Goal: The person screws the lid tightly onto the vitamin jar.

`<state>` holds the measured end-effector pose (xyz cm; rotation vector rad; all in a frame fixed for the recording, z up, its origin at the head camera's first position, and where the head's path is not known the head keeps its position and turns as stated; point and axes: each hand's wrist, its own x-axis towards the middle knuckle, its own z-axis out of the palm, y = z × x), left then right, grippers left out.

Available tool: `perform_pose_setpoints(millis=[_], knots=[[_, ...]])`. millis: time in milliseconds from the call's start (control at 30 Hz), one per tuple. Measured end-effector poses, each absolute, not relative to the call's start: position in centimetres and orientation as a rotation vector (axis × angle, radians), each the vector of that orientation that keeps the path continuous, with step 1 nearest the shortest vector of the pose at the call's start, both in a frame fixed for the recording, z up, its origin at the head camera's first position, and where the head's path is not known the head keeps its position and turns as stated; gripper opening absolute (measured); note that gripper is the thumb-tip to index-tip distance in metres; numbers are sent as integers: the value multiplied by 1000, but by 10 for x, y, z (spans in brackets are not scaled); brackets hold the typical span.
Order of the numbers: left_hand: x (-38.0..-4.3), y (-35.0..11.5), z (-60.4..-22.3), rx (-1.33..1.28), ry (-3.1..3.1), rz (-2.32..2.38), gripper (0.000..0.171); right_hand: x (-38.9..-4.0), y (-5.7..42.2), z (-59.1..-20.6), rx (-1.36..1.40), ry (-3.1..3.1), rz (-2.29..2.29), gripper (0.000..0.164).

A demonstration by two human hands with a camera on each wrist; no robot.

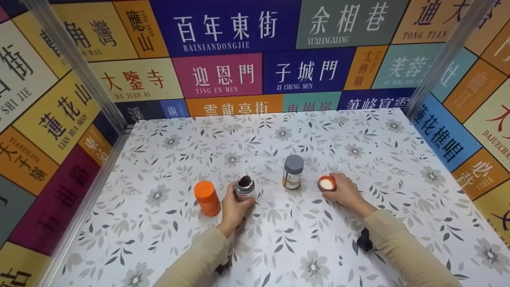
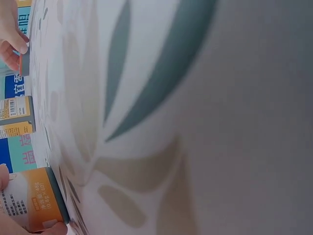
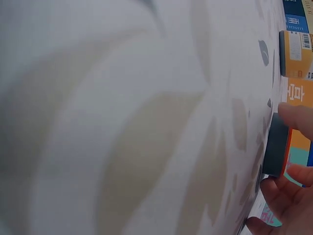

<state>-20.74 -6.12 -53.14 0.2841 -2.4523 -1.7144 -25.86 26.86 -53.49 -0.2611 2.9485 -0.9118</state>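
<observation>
On the left of the head view, my left hand [image 1: 235, 209] grips an uncapped grey bottle [image 1: 246, 194] standing upright, its round mouth facing up. Its orange and white label [image 2: 39, 198] shows in the left wrist view. My right hand [image 1: 347, 193] pinches a grey cap [image 1: 327, 183] with an orange rim and a white inside. The right wrist view has this cap [image 3: 277, 147] lying upside down at the tabletop, fingers and thumb around its side. Between the hands stands a second bottle [image 1: 293, 177] with its grey cap on.
An orange bottle [image 1: 207, 199] with an orange lid stands just left of my left hand. The patterned white tabletop [image 1: 255, 139] ends at walls [image 1: 223, 75] covered with coloured sign panels. Clear posts [image 1: 85, 73] rise at the corners.
</observation>
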Motion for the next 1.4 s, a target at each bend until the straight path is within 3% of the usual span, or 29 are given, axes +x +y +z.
perform_pose_setpoints(millis=[733,1400], knots=[[-184,-15,-522,-177,-2565,-1768,67,-259,260,-537,-170,3008,-828,62],[-180,-13,-531,-268,-2604,-1780,63,-257,257,-529,-208,2927,-968,54]])
